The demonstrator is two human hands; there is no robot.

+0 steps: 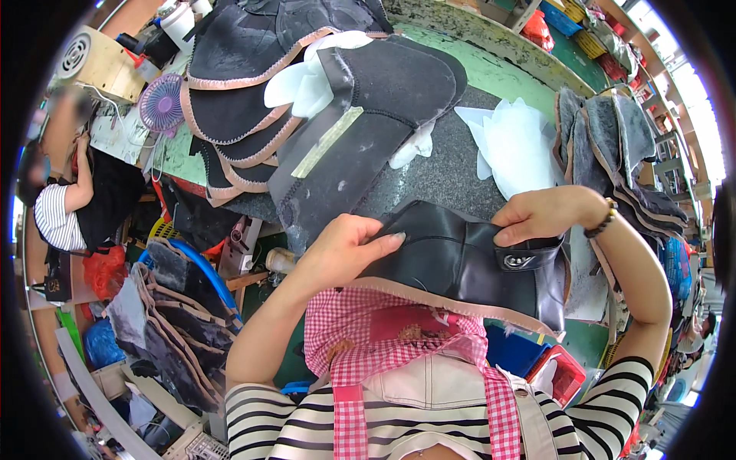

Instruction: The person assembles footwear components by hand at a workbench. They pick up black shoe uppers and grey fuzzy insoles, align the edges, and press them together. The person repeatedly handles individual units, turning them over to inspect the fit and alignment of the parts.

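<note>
A glossy black leather boot upper (437, 261) with a pale stitched lower edge spans the space in front of my apron, at the near edge of the bench. My left hand (345, 249) pinches its upper left edge between thumb and fingers. On the other side, my right hand (544, 218) grips the top edge above a strap with a metal badge (519, 261); its fingers are partly hidden behind the leather. Just beyond lies another black upper (399, 80), lining side up, with a pale tape strip (328, 142) along it.
Several black uppers (238, 115) are stacked at the back left beside a purple fan (162, 103). White sheets (512, 146) rest on the dark work surface. Grey-lined uppers (609, 138) pile up at right, more pieces (172, 322) at lower left. Another person (65, 207) sits far left.
</note>
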